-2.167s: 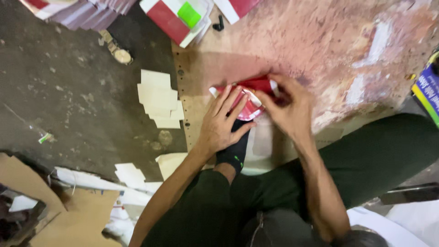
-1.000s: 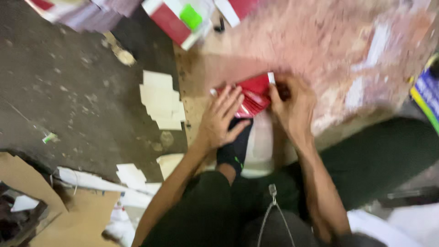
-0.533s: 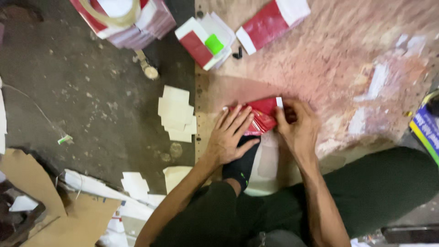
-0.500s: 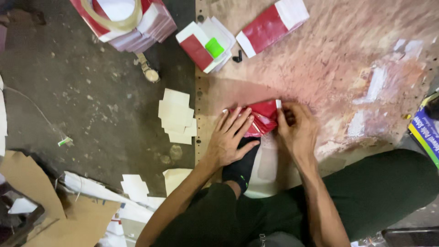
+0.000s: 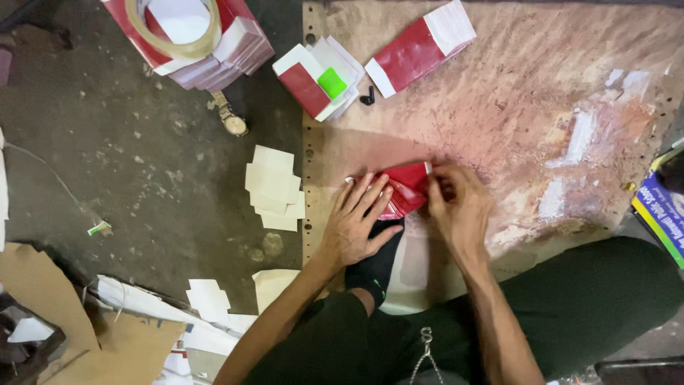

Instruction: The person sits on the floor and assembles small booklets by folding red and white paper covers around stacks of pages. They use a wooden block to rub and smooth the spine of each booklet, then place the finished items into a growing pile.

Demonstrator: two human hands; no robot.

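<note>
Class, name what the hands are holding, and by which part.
A red folded sheet: left hand presses its left part flat, right hand pinches its right edge.

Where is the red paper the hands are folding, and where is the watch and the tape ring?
red paper (image 5: 406, 187), head view, bare middle
wristwatch (image 5: 234, 125), head view, round face
tape ring (image 5: 153, 36), head view, left rim

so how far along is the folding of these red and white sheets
Done, it seems: a stack of folded red and white pieces lies at top left, under a tape roll. In hand: the left hand presses a red sheet flat on the board while the right hand works its edge. Left: flat sheets and small white squares lie untouched.
</note>
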